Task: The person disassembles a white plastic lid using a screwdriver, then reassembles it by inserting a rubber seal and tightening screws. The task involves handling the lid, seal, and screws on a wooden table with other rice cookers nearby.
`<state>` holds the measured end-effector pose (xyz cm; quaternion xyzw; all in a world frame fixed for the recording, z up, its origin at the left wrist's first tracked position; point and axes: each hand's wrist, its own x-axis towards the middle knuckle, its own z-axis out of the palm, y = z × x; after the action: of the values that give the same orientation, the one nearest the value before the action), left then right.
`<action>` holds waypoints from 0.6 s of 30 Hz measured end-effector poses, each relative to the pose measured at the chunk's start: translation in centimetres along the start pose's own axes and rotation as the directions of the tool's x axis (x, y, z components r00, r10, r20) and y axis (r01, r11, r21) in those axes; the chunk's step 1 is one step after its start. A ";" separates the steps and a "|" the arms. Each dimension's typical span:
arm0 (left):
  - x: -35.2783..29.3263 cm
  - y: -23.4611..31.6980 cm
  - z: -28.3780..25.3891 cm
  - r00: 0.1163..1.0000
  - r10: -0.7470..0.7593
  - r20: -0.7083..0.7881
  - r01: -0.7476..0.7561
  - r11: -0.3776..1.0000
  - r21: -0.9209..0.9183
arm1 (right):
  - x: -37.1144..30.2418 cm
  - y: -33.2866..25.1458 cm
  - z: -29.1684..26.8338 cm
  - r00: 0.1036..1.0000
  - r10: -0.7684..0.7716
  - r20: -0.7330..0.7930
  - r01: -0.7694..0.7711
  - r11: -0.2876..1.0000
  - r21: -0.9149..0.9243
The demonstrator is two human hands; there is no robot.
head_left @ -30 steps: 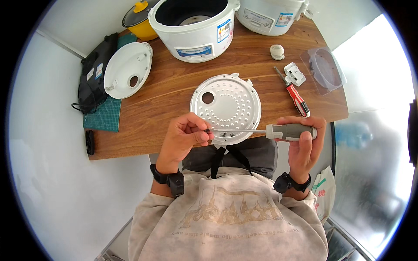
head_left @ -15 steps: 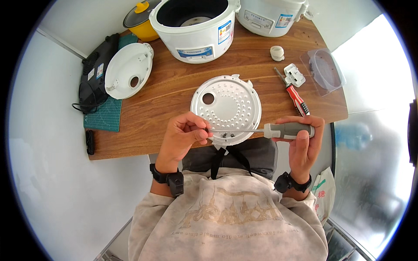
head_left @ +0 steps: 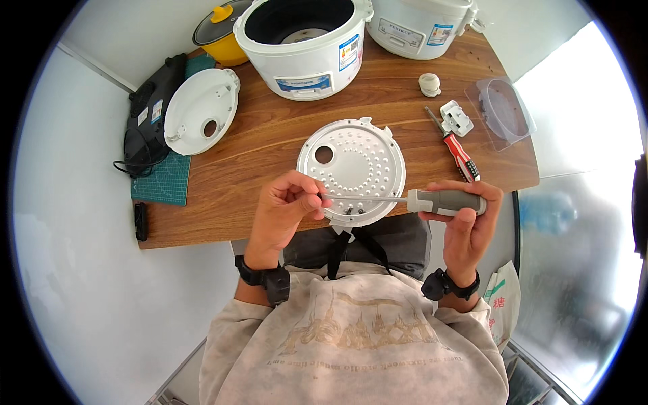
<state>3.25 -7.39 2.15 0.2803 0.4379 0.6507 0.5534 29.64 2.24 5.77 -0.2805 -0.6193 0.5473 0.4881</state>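
My right hand (head_left: 471, 223) is wrapped around the grey handle of a screwdriver (head_left: 445, 202), held level with its shaft pointing left. At the tip, the fingers of my left hand (head_left: 287, 209) are pinched together on a small dark piece that looks like a screw, mostly hidden by the fingertips. Beneath the shaft lies a round white metal inner lid plate (head_left: 364, 152) with raised dimples and one round hole, at the table's near edge. A few small dark screws (head_left: 349, 211) rest on its near rim.
On the wooden table (head_left: 263, 135) stand an open white rice cooker (head_left: 304, 64), another white cooker (head_left: 412, 30) and a yellow pot (head_left: 226, 50). A white lid shell (head_left: 182, 115) lies left, beside a black appliance (head_left: 145, 115) and green mat (head_left: 162, 182). A red-black screwdriver (head_left: 461, 156) and white plastic part (head_left: 456, 117) lie right.
The screwdriver tip and my left fingers have risen slightly away from me, and the dark piece is more covered. My right hand keeps its grip on the handle.
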 end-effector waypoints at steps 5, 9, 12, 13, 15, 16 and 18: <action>0.3 -0.2 0.6 0.996 0.064 -0.056 -0.062 0.997 0.044 | 0.0 0.4 0.3 1.000 0.007 -0.014 -0.006 1.000 0.022; 0.2 -0.1 0.4 0.992 0.125 -0.034 -0.120 0.985 0.123 | 0.3 0.7 0.3 0.999 0.037 -0.030 -0.035 0.998 0.042; 0.3 0.1 0.3 0.990 0.137 -0.029 -0.131 0.978 0.162 | 0.3 1.2 0.2 0.999 0.048 -0.022 -0.046 0.997 0.065; 0.3 0.1 0.2 0.991 0.127 -0.040 -0.118 0.978 0.172 | 0.4 1.2 0.3 0.999 0.048 -0.020 -0.047 0.997 0.068; 0.4 0.0 -0.2 0.992 0.106 -0.065 -0.092 0.977 0.193 | 0.4 1.2 0.4 0.999 0.051 -0.012 -0.050 0.996 0.075; 0.4 0.1 -0.1 0.992 0.107 -0.073 -0.090 0.976 0.198 | 0.3 1.2 0.4 0.999 0.053 -0.006 -0.053 0.995 0.080; 0.4 0.4 0.1 0.990 0.108 -0.089 -0.088 0.974 0.210 | 0.3 1.0 0.5 0.998 0.063 0.001 -0.063 0.994 0.084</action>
<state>3.06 -7.02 2.46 0.3244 0.5154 0.6417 0.4662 28.85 2.55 4.96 -0.2797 -0.5861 0.5878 0.4824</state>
